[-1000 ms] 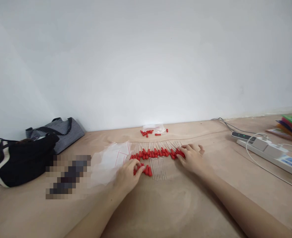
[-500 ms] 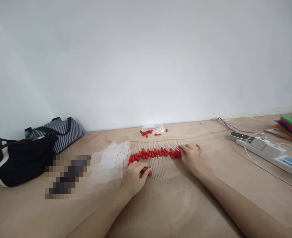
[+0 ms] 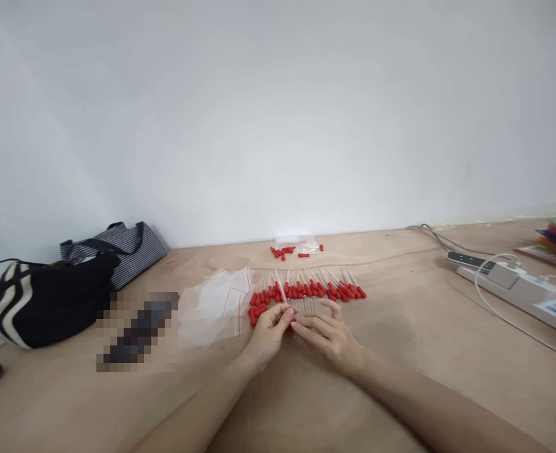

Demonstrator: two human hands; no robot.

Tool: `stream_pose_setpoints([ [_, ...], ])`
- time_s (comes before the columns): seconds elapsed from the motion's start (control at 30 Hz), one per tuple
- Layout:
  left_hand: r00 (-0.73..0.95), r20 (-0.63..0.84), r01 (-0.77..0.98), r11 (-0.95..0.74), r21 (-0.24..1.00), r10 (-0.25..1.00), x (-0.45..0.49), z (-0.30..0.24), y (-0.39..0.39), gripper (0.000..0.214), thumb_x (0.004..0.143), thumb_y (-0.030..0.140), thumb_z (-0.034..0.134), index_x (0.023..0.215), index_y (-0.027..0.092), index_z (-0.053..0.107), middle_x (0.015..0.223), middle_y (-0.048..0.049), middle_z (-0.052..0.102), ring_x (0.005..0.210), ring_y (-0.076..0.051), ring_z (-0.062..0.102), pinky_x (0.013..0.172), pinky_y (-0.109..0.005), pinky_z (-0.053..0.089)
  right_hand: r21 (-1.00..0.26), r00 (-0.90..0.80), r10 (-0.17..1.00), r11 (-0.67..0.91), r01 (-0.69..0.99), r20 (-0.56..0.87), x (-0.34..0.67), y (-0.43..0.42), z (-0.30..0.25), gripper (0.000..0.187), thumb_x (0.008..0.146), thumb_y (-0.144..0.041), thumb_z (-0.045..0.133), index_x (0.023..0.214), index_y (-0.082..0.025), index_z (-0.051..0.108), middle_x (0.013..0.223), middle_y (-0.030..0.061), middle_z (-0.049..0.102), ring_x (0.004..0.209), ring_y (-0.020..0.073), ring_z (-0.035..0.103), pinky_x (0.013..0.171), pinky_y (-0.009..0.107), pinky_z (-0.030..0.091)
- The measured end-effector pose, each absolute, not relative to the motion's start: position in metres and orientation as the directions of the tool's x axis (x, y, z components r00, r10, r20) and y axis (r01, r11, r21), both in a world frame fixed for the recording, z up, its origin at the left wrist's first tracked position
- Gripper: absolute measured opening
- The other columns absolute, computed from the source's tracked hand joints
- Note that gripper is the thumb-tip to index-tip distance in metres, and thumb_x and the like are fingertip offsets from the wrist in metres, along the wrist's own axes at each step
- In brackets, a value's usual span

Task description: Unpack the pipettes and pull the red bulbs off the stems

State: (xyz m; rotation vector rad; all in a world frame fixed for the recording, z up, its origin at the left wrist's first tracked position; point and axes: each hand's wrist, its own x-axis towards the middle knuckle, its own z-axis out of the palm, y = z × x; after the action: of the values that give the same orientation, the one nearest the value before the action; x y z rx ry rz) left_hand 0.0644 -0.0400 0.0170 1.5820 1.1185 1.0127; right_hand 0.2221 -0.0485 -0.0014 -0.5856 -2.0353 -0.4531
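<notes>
My left hand (image 3: 271, 330) is closed in a pinch around a clear glass dropper tube (image 3: 281, 290), which points up and away. Against it, my right hand (image 3: 329, 333) has its fingertips pressed together at the tube's lower end, where a bit of red rubber bulb shows. Fingers hide most of that joint. Just beyond both hands lies a row of droppers with red bulbs (image 3: 299, 289), glass tips facing the wall. Bare glass tubes (image 3: 307, 306) lie partly hidden under my right hand. Several loose red bulbs (image 3: 258, 313) rest beside my left hand.
Clear zip bags (image 3: 212, 308) are spread on the left of the wooden table. More red bulbs (image 3: 282, 250) lie by a small bag near the wall. Two bags, one black (image 3: 65, 302) and one striped (image 3: 139, 251), sit far left; a power strip (image 3: 518, 292) with cables lies right.
My right hand has left the right end of the dropper row and come in beside my left hand. A glass tube now stands up from the left hand's fingers. The view shifted slightly.
</notes>
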Motion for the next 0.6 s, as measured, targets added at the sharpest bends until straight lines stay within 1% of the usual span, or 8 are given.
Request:
stream_pose_setpoints([
  [0.03,0.247,0.180,0.314,-0.254,0.915,0.952,0.060,0.017,-0.038,0.032,0.079,0.045,0.044,0.084,0.015,0.055,0.071,-0.0011,0.057,0.065,-0.013,0.053,0.060,-0.025,0.041,0.095,-0.447,0.225,0.803,0.589,0.866,0.225,-0.046,-0.002,0.024,0.084,-0.012,0.042,0.100,-0.023,0.056,0.084,-0.0024,0.066,0.083,0.0078,0.056,0.095,0.035,0.020],
  [0.07,0.262,0.261,0.434,-0.355,0.828,0.929,0.056,0.017,-0.036,0.029,0.081,0.042,0.043,0.084,0.016,0.056,0.072,-0.0017,0.057,0.066,-0.014,0.053,0.062,-0.026,0.041,0.111,-0.443,0.227,0.780,0.616,0.868,0.229,-0.044,-0.003,0.024,0.083,-0.013,0.043,0.101,-0.024,0.056,0.084,-0.0025,0.066,0.086,0.0086,0.056,0.095,0.035,0.019],
  [0.13,0.342,0.404,0.642,-0.525,0.558,0.848,0.049,0.018,-0.033,0.023,0.082,0.034,0.044,0.083,0.017,0.060,0.074,-0.0024,0.058,0.070,-0.015,0.053,0.067,-0.030,0.039,0.140,-0.436,0.240,0.722,0.677,0.867,0.235,-0.039,-0.005,0.028,0.083,-0.014,0.045,0.106,-0.026,0.054,0.091,-0.0019,0.065,0.094,0.0106,0.054,0.096,0.036,0.017],
  [0.2,0.426,0.488,0.744,-0.602,0.289,0.762,0.046,0.019,-0.033,0.018,0.081,0.029,0.047,0.080,0.019,0.062,0.073,-0.0023,0.060,0.072,-0.016,0.052,0.071,-0.033,0.036,0.156,-0.444,0.276,0.675,0.721,0.852,0.239,-0.034,-0.007,0.032,0.082,-0.014,0.046,0.111,-0.028,0.051,0.099,-0.0010,0.064,0.102,0.0122,0.051,0.097,0.037,0.014],
  [0.27,0.468,0.548,0.773,-0.621,0.126,0.693,0.046,0.020,-0.034,0.016,0.081,0.027,0.048,0.078,0.021,0.063,0.071,-0.0014,0.061,0.071,-0.016,0.052,0.074,-0.034,0.033,0.159,-0.466,0.317,0.661,0.733,0.826,0.240,-0.030,-0.009,0.030,0.083,-0.016,0.047,0.110,-0.028,0.052,0.099,-0.0011,0.064,0.105,0.0130,0.049,0.098,0.039,0.010],
  [0.33,0.491,0.598,0.771,-0.635,0.039,0.633,0.049,0.019,-0.035,0.015,0.081,0.027,0.049,0.077,0.022,0.063,0.070,-0.0006,0.061,0.072,-0.016,0.052,0.076,-0.035,0.031,0.163,-0.490,0.333,0.670,0.724,0.805,0.240,-0.026,-0.011,0.023,0.083,-0.019,0.048,0.102,-0.028,0.056,0.087,-0.0026,0.066,0.102,0.0133,0.050,0.097,0.040,0.008],
  [0.43,0.528,0.633,0.747,-0.664,-0.030,0.566,0.053,0.019,-0.036,0.013,0.081,0.026,0.051,0.077,0.023,0.063,0.069,0.0008,0.061,0.071,-0.015,0.051,0.080,-0.036,0.030,0.163,-0.502,0.350,0.670,0.724,0.791,0.237,-0.024,-0.013,0.015,0.083,-0.022,0.048,0.092,-0.025,0.059,0.069,-0.0044,0.064,0.093,0.0127,0.053,0.096,0.040,0.009],
  [0.6,0.516,0.670,0.760,-0.646,-0.070,0.534,0.054,0.019,-0.037,0.014,0.082,0.027,0.049,0.083,0.025,0.063,0.075,0.0001,0.064,0.079,-0.016,0.053,0.089,-0.041,0.025,0.196,-0.526,0.358,0.652,0.732,0.771,0.235,-0.026,-0.012,0.020,0.084,-0.016,0.041,0.091,-0.023,0.059,0.060,-0.0040,0.058,0.082,0.0119,0.052,0.095,0.040,0.010],
])
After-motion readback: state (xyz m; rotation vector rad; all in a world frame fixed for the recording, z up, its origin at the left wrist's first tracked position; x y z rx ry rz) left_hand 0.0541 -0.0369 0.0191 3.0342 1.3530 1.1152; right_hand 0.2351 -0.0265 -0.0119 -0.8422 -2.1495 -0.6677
